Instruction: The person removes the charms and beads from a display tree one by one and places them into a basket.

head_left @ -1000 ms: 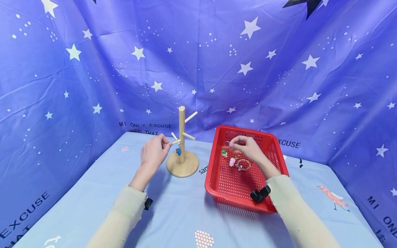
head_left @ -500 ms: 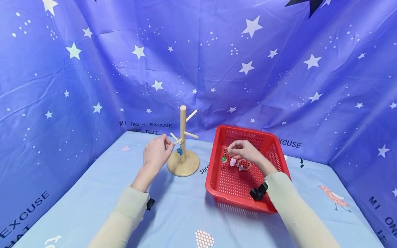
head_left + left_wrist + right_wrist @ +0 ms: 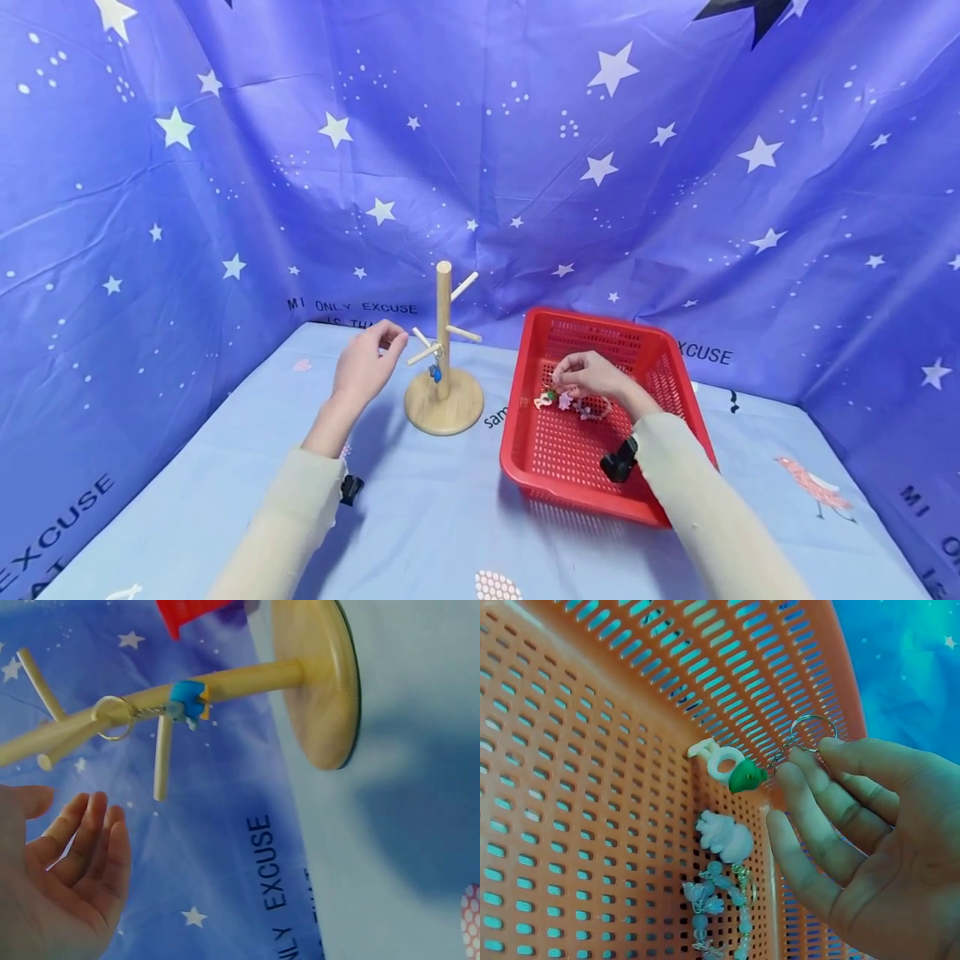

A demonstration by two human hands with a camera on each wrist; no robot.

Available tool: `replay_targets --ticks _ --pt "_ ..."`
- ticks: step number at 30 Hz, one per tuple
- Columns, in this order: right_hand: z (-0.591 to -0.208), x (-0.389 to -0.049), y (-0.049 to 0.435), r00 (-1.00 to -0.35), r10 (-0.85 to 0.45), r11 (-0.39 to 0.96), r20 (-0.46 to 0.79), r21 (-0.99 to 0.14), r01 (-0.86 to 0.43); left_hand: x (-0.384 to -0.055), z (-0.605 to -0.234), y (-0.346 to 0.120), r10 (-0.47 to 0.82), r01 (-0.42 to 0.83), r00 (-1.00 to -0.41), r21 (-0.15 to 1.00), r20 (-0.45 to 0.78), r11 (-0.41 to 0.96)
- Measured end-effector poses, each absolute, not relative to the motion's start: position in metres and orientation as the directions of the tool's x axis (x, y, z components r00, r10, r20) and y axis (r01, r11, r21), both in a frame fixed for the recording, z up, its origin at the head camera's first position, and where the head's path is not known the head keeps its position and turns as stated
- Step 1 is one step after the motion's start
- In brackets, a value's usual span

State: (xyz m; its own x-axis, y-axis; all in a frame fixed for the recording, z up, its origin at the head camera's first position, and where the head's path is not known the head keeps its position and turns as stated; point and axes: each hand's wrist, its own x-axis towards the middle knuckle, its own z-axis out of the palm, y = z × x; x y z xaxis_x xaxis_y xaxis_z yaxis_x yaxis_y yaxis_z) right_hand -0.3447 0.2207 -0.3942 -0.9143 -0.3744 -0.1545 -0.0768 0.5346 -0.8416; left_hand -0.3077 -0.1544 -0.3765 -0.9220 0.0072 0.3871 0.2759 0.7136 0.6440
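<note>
A wooden peg rack [image 3: 444,312] stands on a round base. From one of its pegs hangs a keychain with a blue figure [image 3: 187,700], its metal ring looped around the peg. My left hand [image 3: 367,364] is just left of that peg, apart from it, fingers loosely bent and holding nothing. Inside the red basket [image 3: 513,454], my right hand [image 3: 597,375] pinches the metal ring of another keychain, which has a green and cream figure [image 3: 744,777]. Beneath that hand lie a pale pink charm [image 3: 726,837] and a beaded bracelet [image 3: 744,919].
Light blue cloth [image 3: 442,508] with printed shapes covers the table. A purple-blue star-patterned curtain [image 3: 480,167] encloses the back and sides. The rack's other pegs [image 3: 465,333] stick out at several heights. The basket's raised walls surround the right hand.
My left hand has come off the peg and moved slightly left. My right hand has gone a little lower in the basket, and the green-figure keychain has shifted and tilted with it.
</note>
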Motion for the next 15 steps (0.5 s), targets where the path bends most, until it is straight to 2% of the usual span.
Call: replay_targets --ticks 10,15 --pt "-0.405 -0.349 0.22 -0.942 -0.284 0.562 -0.179 -0.827 -0.012 -0.325 -0.388 -0.148 0.066 0.33 -0.928 0.729 0.366 0.6" --pt "-0.402 -0.349 0.22 -0.953 -0.252 0.501 -0.168 -0.865 0.021 -0.33 -0.389 -0.144 0.057 0.3 -0.941 0.739 0.334 0.603"
